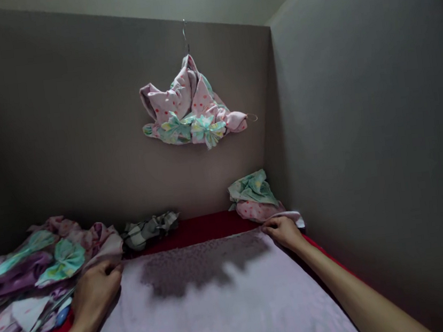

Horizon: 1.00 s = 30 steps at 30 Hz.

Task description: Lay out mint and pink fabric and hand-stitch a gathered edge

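A light lilac cloth (224, 316) with a large dark patch along its far edge stretches out in front of me over a red surface. My left hand (99, 286) pinches its far left corner. At the far right corner, the fingers of my right hand (284, 232) close on the edge. Between the two hands the far edge runs nearly straight. The near part of the cloth goes out of the bottom of the view.
Left of my left hand lies a heap of printed fabric pieces (67, 260). A checked cloth (149, 231) and folded green and pink fabric (253, 197) lie by the back wall. Above, a pink dotted garment (198, 104) hangs from a hook. A grey wall (378, 130) rises at right.
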Each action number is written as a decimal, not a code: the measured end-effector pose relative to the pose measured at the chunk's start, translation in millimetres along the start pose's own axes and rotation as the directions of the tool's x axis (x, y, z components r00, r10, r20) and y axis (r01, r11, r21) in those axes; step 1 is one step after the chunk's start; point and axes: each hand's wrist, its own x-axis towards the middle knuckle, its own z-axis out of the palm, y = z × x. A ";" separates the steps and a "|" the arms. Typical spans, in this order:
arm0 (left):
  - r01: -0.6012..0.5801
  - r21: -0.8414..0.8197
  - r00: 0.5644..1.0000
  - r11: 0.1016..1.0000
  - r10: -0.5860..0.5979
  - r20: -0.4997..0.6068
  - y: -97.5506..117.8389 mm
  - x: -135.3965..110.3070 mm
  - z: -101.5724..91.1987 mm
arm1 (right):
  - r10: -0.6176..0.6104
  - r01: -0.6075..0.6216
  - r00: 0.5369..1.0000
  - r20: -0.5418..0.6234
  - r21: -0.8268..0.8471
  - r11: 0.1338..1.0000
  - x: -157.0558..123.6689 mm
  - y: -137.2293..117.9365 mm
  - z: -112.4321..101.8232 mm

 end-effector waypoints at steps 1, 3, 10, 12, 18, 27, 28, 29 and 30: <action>0.006 0.002 1.000 1.000 -0.006 0.000 1.4 -0.9 -0.3 | 0.013 -0.013 1.000 -0.005 -0.016 1.000 -0.5 -0.5 0.5; 0.031 0.007 1.000 1.000 -0.031 0.000 5.4 -4.6 -0.5 | 0.031 -0.032 0.999 -0.016 -0.043 0.999 -2.2 -2.2 1.6; 0.095 0.001 0.991 0.995 -0.095 -0.093 6.0 -13.0 5.4 | 0.019 -0.024 0.997 -0.070 -0.071 0.997 2.0 4.6 9.4; 0.102 -0.021 0.987 0.995 -0.104 -0.124 1.1 -11.9 5.9 | -0.003 -0.004 0.995 -0.095 -0.070 0.998 5.1 9.0 13.7; 0.081 -0.109 0.985 0.991 -0.096 -0.142 -5.0 -11.7 2.5 | -0.001 -0.009 0.991 -0.137 -0.070 0.997 3.0 12.9 18.7; 0.062 -0.196 0.987 0.979 -0.089 -0.135 -3.5 -10.6 5.3 | 0.068 -0.066 0.973 -0.218 0.015 0.998 -5.2 -5.5 -7.5; 0.051 -0.224 0.988 0.973 -0.082 -0.133 -3.3 -10.5 2.3 | 0.078 -0.072 0.969 -0.233 0.034 0.997 -7.9 -9.3 -14.7; 0.041 -0.255 0.989 0.966 -0.076 -0.129 -3.1 -10.2 -1.7 | 0.084 -0.073 0.966 -0.246 0.055 0.996 -11.0 -13.1 -22.2; 0.034 -0.288 0.990 0.957 -0.073 -0.124 -2.6 -9.6 -6.9 | 0.085 -0.067 0.963 -0.254 0.079 0.995 -14.5 -16.7 -30.1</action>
